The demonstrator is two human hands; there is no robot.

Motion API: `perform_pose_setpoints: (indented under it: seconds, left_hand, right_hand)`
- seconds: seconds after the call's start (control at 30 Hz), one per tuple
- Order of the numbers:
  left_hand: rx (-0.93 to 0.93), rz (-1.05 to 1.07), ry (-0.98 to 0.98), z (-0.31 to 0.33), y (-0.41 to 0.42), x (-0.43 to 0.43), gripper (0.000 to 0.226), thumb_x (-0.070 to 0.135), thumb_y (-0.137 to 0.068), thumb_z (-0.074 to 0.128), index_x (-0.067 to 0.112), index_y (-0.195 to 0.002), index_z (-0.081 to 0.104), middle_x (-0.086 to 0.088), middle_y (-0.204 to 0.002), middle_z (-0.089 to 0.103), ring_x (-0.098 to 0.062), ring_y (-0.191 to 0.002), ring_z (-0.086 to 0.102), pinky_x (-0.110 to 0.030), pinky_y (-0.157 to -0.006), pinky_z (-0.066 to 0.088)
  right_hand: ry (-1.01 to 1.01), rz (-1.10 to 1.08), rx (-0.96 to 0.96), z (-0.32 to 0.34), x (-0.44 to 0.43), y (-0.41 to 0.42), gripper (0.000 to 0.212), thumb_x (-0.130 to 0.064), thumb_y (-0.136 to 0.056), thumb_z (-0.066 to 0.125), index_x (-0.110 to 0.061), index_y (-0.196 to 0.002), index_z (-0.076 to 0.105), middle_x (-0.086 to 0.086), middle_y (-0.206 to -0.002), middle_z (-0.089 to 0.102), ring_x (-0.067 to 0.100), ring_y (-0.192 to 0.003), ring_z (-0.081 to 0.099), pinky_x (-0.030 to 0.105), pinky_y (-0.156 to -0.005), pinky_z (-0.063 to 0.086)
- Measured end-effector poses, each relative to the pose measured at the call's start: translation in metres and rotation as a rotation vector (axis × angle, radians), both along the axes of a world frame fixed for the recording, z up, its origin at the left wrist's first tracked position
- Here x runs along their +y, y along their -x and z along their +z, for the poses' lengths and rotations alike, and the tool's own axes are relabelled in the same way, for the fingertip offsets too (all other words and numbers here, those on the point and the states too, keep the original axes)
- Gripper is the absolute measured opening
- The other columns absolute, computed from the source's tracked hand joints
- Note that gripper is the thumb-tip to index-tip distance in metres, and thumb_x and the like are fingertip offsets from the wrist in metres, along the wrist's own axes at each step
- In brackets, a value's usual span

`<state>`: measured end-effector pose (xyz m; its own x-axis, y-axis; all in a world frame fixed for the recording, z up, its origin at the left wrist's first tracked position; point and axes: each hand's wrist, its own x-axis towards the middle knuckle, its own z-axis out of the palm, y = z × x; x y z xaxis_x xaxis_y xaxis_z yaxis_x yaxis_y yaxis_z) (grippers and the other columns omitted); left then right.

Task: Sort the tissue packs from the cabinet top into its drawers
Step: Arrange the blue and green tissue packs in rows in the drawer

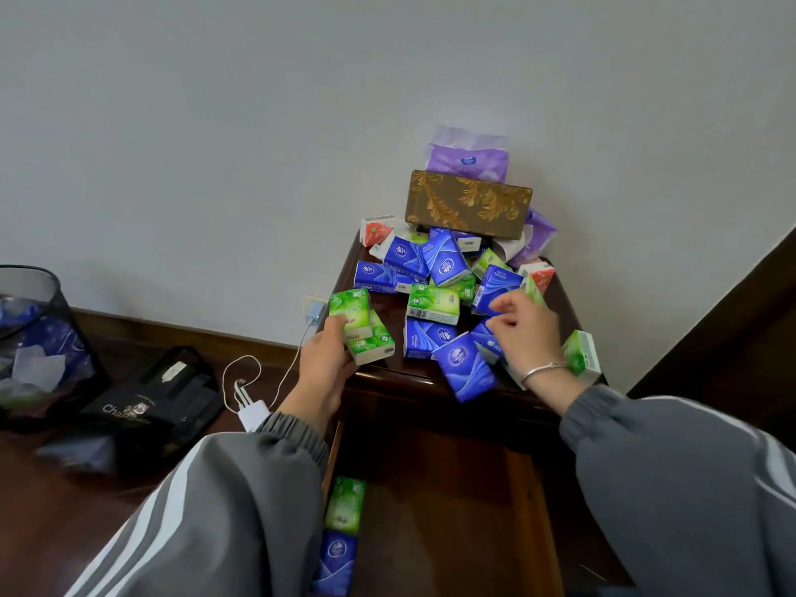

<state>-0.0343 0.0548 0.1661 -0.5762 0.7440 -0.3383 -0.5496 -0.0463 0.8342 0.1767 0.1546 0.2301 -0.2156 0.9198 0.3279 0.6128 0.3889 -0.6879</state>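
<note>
Several blue, green and red pocket tissue packs [433, 300] lie heaped on the dark wooden cabinet top [387, 372]. My left hand [321, 359] grips two green packs [362, 327] at the top's left front corner. My right hand [523, 331] hovers over the pile with fingers curled, touching blue packs [495, 290]; whether it holds one is unclear. Below, the drawer [435, 501] is pulled out, with a green pack [344, 504] and a blue pack [336, 558] along its left side.
A gold-patterned tissue box [467, 202] and purple soft packs [467, 159] stand at the back against the wall. On the floor to the left are a mesh bin [38, 338], a black bag [146, 402] and a white charger with cable [254, 411].
</note>
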Motion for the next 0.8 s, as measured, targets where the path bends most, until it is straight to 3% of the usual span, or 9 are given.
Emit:
perform_pose_setpoints:
  seconds: [0.07, 0.13, 0.27, 0.4, 0.5, 0.57, 0.63, 0.8]
  left_hand:
    - [0.024, 0.027, 0.015, -0.001, -0.003, 0.001, 0.023, 0.031, -0.088, 0.051, 0.012, -0.093, 0.064, -0.008, -0.087, 0.074, -0.022, -0.079, 0.072, -0.032, -0.067, 0.056]
    - [0.032, 0.042, 0.015, -0.002, -0.005, 0.002, 0.025, 0.032, -0.088, 0.052, 0.011, -0.093, 0.064, -0.009, -0.089, 0.074, -0.023, -0.081, 0.072, -0.032, -0.069, 0.056]
    - [0.01, 0.016, -0.019, 0.0, -0.002, 0.002, 0.023, 0.03, -0.089, 0.052, 0.011, -0.095, 0.063, -0.008, -0.089, 0.074, -0.022, -0.081, 0.072, -0.031, -0.063, 0.057]
    - [0.008, 0.005, -0.036, -0.003, 0.0, -0.001, 0.02, 0.031, -0.089, 0.052, 0.015, -0.093, 0.063, -0.004, -0.082, 0.075, -0.018, -0.076, 0.073, -0.025, -0.055, 0.055]
    - [0.008, -0.028, -0.053, -0.005, 0.002, -0.002, 0.022, 0.032, -0.09, 0.051, 0.015, -0.096, 0.063, -0.003, -0.083, 0.076, -0.018, -0.078, 0.073, -0.026, -0.057, 0.055]
    - [0.003, -0.058, -0.061, -0.006, 0.003, -0.003, 0.024, 0.033, -0.09, 0.051, 0.015, -0.1, 0.063, -0.004, -0.087, 0.076, -0.019, -0.083, 0.073, -0.028, -0.06, 0.056]
    - [-0.007, -0.068, -0.067, -0.007, 0.004, -0.003, 0.025, 0.033, -0.09, 0.051, 0.014, -0.103, 0.062, -0.005, -0.089, 0.076, -0.02, -0.084, 0.073, -0.029, -0.063, 0.056]
    - [-0.012, -0.068, -0.069, -0.009, 0.005, -0.002, 0.027, 0.034, -0.089, 0.052, 0.015, -0.105, 0.061, -0.006, -0.091, 0.075, -0.021, -0.087, 0.072, -0.029, -0.061, 0.057]
  right_hand:
    - [-0.123, 0.113, -0.325, -0.018, -0.01, 0.008, 0.017, 0.001, -0.084, 0.054, -0.004, -0.096, 0.064, 0.012, -0.101, 0.066, 0.03, -0.094, 0.06, 0.037, -0.082, 0.048]
    - [-0.22, 0.13, -0.523, -0.034, -0.019, 0.011, 0.017, -0.005, -0.087, 0.052, -0.009, -0.096, 0.065, 0.008, -0.102, 0.065, 0.029, -0.099, 0.056, 0.038, -0.08, 0.044]
    - [-0.42, 0.0, -0.408, -0.031, -0.023, 0.007, 0.013, -0.009, -0.078, 0.064, -0.016, -0.088, 0.069, 0.0, -0.092, 0.069, 0.028, -0.088, 0.059, 0.035, -0.071, 0.042]
    - [-0.425, 0.158, -0.371, -0.03, -0.031, 0.002, 0.017, -0.017, -0.079, 0.068, -0.018, -0.095, 0.068, -0.002, -0.095, 0.069, 0.024, -0.091, 0.06, 0.033, -0.074, 0.039]
    - [-0.329, 0.278, -0.496, -0.036, -0.033, 0.009, 0.038, -0.033, -0.084, 0.065, -0.019, -0.119, 0.061, -0.001, -0.12, 0.063, 0.023, -0.111, 0.057, 0.037, -0.089, 0.04]
    - [-0.26, 0.32, -0.642, -0.043, -0.034, 0.017, 0.056, -0.045, -0.088, 0.056, -0.022, -0.138, 0.045, -0.003, -0.142, 0.047, 0.019, -0.13, 0.043, 0.037, -0.103, 0.032]
    - [-0.26, 0.319, -0.709, -0.051, -0.036, 0.022, 0.061, -0.049, -0.091, 0.049, -0.024, -0.144, 0.035, -0.004, -0.15, 0.038, 0.017, -0.136, 0.035, 0.035, -0.108, 0.026]
    - [-0.387, 0.375, -0.682, -0.048, -0.036, 0.01, 0.052, -0.039, -0.086, 0.061, -0.014, -0.131, 0.053, 0.005, -0.129, 0.058, 0.025, -0.123, 0.051, 0.039, -0.105, 0.035]
